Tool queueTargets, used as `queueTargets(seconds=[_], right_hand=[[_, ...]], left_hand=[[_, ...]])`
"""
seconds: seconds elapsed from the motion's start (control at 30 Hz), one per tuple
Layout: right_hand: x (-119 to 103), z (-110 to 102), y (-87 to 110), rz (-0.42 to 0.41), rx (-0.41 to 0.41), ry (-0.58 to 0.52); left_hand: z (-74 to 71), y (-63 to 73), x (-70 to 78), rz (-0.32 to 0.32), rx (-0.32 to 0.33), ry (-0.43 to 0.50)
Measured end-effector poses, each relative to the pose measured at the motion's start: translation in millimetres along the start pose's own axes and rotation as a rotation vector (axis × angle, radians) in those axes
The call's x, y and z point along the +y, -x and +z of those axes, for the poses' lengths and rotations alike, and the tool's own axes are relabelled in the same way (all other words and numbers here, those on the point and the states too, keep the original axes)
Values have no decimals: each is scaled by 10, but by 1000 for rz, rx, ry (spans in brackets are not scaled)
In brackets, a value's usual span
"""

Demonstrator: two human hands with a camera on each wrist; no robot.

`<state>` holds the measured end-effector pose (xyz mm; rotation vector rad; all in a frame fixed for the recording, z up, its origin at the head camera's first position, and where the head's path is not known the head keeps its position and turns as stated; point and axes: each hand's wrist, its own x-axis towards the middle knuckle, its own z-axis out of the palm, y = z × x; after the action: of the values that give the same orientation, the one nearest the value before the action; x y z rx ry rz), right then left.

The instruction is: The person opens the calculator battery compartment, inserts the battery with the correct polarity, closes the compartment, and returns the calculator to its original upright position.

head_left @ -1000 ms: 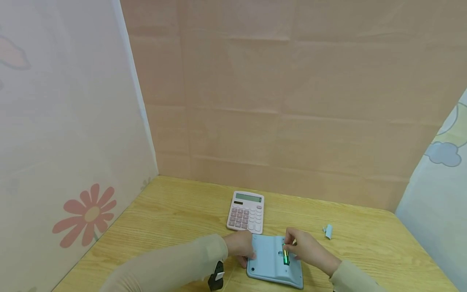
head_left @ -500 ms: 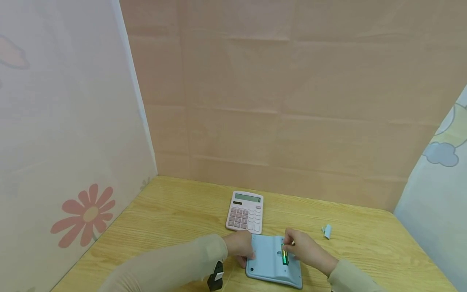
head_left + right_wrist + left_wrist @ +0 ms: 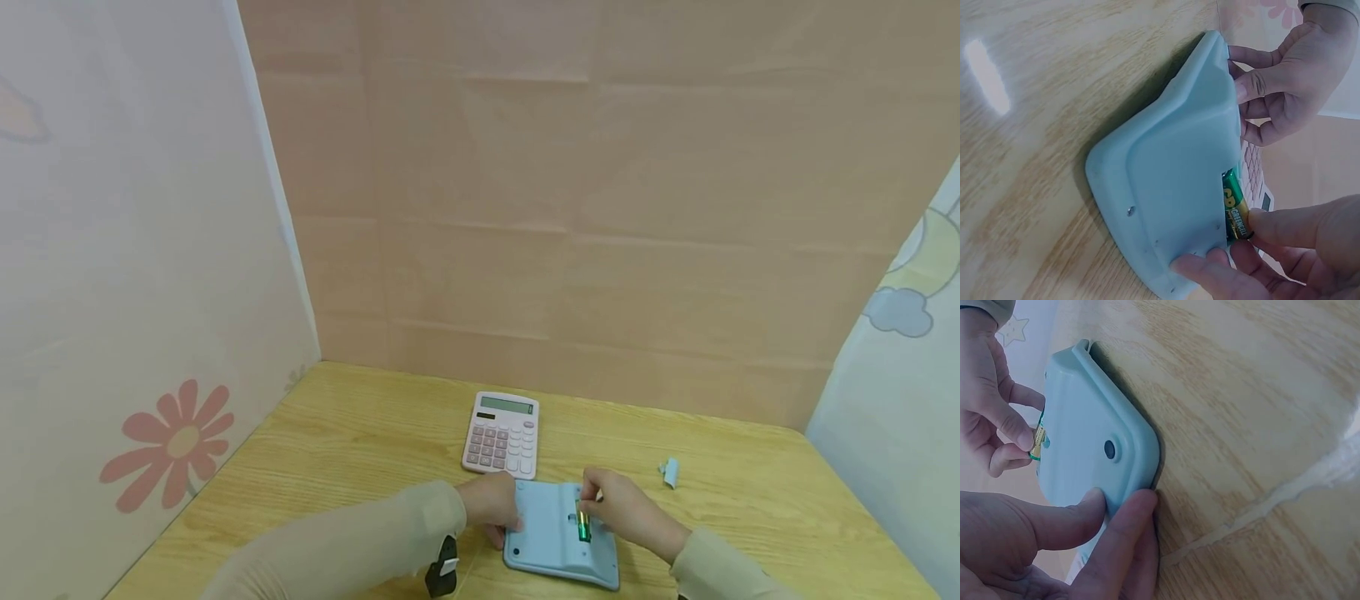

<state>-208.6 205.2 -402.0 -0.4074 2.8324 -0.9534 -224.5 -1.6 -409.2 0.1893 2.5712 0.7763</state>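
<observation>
A light blue calculator (image 3: pixel 542 525) lies face down on the table, its battery slot uncovered. My left hand (image 3: pixel 491 505) grips its left edge, thumb on the back and fingers along the rim, as the left wrist view shows. In the slot sits a green and gold battery (image 3: pixel 1235 206), one end overlapped by fingers. My right hand (image 3: pixel 626 510) pinches that end with the thumb (image 3: pixel 1272 226) pressed against it, while other fingertips rest on the calculator's back. A small light blue battery cover (image 3: pixel 671 472) lies on the table to the right.
A pink calculator (image 3: pixel 501 435) lies face up right behind the blue one, its display lit. The wooden table (image 3: pixel 375 433) is bounded by a brown paper-like backdrop (image 3: pixel 562 208) and printed side panels.
</observation>
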Motion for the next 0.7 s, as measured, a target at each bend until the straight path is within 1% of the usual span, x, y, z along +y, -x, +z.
queueTargets(seconds=[0.23, 0.37, 0.47, 0.7], right_hand=[[-39, 41, -2, 60, 34, 63], [-46, 44, -15, 76, 24, 82], [-43, 34, -28, 66, 8, 88], [-4, 22, -57, -5, -38, 96]], left_hand=[[-2, -3, 3, -5, -5, -5], [5, -14, -3, -3, -5, -1], [6, -18, -3, -3, -4, 0], [-7, -1, 11, -4, -8, -7]])
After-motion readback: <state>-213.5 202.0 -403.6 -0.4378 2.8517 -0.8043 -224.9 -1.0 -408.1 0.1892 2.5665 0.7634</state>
